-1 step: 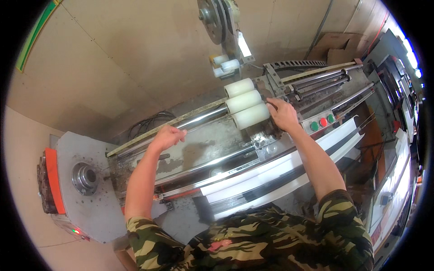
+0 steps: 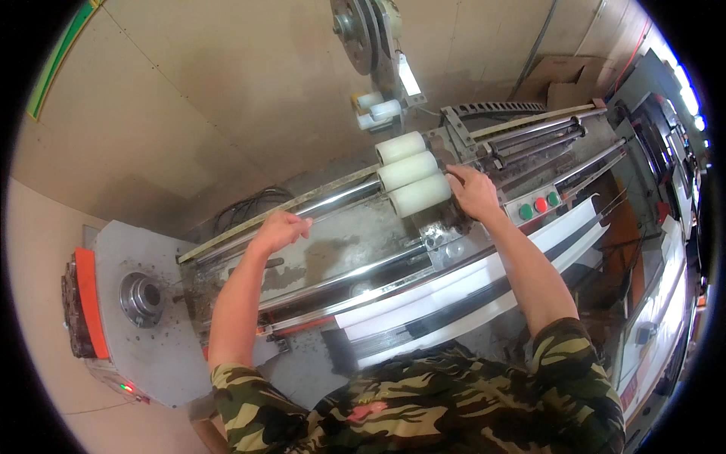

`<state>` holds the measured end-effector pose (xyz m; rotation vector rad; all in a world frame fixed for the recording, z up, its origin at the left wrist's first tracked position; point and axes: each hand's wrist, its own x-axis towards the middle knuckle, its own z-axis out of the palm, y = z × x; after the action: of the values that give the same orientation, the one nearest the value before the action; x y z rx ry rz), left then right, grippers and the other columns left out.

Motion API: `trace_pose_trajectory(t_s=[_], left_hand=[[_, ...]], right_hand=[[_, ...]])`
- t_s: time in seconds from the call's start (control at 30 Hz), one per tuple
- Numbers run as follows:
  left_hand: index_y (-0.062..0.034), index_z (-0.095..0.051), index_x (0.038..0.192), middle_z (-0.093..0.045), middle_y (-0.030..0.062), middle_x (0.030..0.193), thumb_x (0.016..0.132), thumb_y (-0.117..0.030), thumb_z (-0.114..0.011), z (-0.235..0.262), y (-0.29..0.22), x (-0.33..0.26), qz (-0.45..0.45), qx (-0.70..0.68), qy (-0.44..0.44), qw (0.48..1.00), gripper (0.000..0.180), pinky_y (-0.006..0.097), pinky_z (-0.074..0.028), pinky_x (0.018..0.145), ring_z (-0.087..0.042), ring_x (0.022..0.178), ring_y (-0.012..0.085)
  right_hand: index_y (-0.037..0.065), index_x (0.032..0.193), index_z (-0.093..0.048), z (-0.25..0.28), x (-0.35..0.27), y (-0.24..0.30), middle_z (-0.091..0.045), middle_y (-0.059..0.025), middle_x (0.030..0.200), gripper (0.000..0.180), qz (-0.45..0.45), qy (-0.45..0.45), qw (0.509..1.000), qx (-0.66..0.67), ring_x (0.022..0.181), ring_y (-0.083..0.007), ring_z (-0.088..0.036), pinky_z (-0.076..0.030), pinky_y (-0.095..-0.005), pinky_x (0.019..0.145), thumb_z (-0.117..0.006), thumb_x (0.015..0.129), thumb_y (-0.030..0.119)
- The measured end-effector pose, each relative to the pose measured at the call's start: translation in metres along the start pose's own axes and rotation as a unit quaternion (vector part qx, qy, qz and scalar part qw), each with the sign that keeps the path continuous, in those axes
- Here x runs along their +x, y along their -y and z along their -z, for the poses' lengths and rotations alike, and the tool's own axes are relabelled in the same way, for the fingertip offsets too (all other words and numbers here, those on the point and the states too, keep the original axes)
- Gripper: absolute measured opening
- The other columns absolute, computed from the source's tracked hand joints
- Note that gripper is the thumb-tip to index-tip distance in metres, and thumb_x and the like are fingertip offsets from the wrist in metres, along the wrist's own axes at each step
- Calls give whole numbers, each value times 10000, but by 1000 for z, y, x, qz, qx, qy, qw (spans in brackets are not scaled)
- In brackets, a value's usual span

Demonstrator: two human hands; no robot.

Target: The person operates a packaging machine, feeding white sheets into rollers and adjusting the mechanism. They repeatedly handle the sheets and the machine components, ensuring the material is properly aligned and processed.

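Over the left half of a long machine bed [image 2: 355,234], my left hand [image 2: 281,231] has its fingers curled and thumb and forefinger pressed together; anything between them is too small to make out. My right hand [image 2: 475,193] is at the right ends of three thick white rollers [image 2: 408,171], set side by side on a carriage. Its fingers bend together in a pinch against the roller ends, and whatever they hold there is hidden. Polished metal rods [image 2: 344,274] run along the bed beneath both forearms.
A grey housing [image 2: 174,325] with a round metal chuck [image 2: 141,298] stands at the left. Green and red push buttons [image 2: 540,204] sit right of my right wrist. Pulley discs [image 2: 354,34] and smaller white rollers [image 2: 384,110] hang beyond the carriage. A white trough [image 2: 439,310] lies nearest my body.
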<state>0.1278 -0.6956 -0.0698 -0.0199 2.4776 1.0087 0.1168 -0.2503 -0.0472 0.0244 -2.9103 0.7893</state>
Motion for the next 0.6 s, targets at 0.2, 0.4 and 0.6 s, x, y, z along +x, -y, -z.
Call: trace_pose_trajectory(t_s=[0.2, 0.4, 0.6], left_hand=[[-62, -776, 790, -594, 54, 610, 885, -495, -679, -1, 11, 5, -3, 2, -1, 1000, 454, 345, -471, 634, -585, 619, 166], [-49, -753, 752, -557, 21, 587, 908, -450, -678, -3, 17, 6, -26, -14, -12, 999, 437, 325, -422, 576, -531, 579, 131], [-42, -744, 737, -535, 0, 573, 921, -437, -674, -1, 13, 0, -31, -20, -16, 999, 441, 307, -389, 543, -504, 564, 109]], right_hand=[[135, 1250, -697, -1, 0, 0, -672, -132, 1276, 372, -7, -1, 1000, 2, 1163, -353, -629, -495, -440, 995, -586, 961, 340], [131, 1237, -705, -4, 1, -4, -683, -129, 1257, 367, 6, -13, 1000, 0, 1145, -357, -638, -502, -441, 981, -591, 960, 343], [128, 1238, -705, -3, 0, -2, -681, -135, 1258, 373, 3, -10, 1000, -4, 1145, -356, -638, -501, -438, 981, -595, 955, 345]])
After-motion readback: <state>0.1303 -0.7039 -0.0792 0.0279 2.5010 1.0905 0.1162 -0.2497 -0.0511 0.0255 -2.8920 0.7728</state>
